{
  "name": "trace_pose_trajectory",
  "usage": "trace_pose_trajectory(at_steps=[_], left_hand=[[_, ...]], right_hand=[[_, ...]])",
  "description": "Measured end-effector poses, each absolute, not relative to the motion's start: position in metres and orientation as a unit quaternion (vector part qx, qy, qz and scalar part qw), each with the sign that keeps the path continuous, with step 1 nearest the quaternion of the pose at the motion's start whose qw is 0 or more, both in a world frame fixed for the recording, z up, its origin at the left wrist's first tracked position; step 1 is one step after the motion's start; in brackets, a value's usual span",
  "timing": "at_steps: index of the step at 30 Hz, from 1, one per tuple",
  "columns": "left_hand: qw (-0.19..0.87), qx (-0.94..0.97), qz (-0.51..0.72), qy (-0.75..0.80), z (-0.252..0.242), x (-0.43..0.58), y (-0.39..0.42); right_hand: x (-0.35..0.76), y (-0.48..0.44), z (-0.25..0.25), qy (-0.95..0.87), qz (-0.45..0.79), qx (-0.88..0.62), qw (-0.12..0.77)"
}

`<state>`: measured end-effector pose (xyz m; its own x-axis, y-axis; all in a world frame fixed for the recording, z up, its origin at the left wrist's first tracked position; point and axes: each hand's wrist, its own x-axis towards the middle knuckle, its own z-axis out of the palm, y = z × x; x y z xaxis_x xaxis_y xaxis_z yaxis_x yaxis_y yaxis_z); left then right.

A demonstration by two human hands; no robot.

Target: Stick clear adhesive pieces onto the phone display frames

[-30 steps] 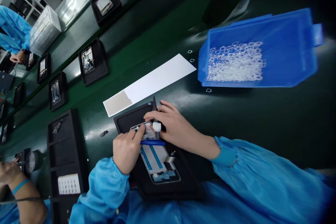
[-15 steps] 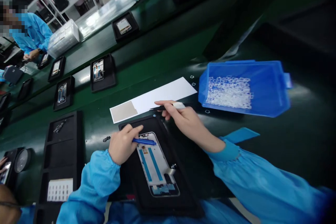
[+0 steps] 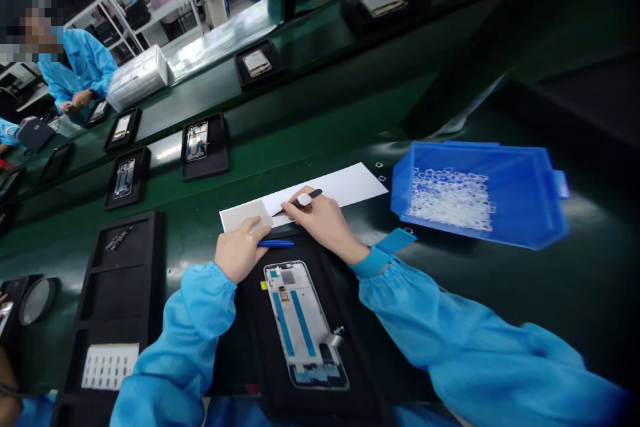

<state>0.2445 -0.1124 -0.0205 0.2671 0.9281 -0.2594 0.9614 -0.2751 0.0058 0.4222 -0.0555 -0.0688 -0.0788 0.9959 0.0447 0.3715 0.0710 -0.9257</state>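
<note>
My left hand [image 3: 236, 252] has a slim blue stick-like tool [image 3: 279, 243] tucked in it. Its forefinger rests on the beige patch [image 3: 244, 215] at the left end of a long white sheet [image 3: 353, 185]. Black tweezers [image 3: 315, 194] with a white band are pinched in my right hand [image 3: 327, 225], their tips at the right edge of the beige patch. Below both hands an opened phone body [image 3: 300, 310] with two blue strips lies in a black tray [image 3: 267, 383]. A small yellow-green tab sticks out at the phone's upper left side.
A blue bin [image 3: 520, 193] of small white frame-shaped pieces stands at right, with a few loose pieces beside it. At left is a black compartment tray [image 3: 107, 290]. Several black trays with phone parts line the bench beyond, where a person in blue [image 3: 83, 67] sits.
My right hand has moved left and brought the tweezers onto the beige patch. My left hand has shifted up from the phone to the sheet, blue tool still in it. The view has shifted slightly.
</note>
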Motion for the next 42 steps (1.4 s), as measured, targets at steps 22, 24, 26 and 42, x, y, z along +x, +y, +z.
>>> trace_pose_trajectory(at_steps=[22, 24, 26, 42], left_hand=[[0.119, 0.787, -0.044, 0.603, -0.022, 0.239, -0.112], [0.146, 0.778, 0.034, 0.61, -0.022, 0.234, -0.11], [0.18, 0.748, 0.121, 0.627, -0.021, 0.232, -0.109], [0.451, 0.692, 0.001, 0.564, -0.023, 0.253, -0.111]], right_hand=[[0.434, -0.072, -0.07, -0.507, 0.475, -0.527, 0.489], [0.444, -0.094, -0.066, -0.491, 0.476, -0.528, 0.503], [0.451, -0.118, -0.063, -0.492, 0.485, -0.528, 0.494], [0.447, -0.153, -0.075, -0.582, 0.413, -0.564, 0.416]])
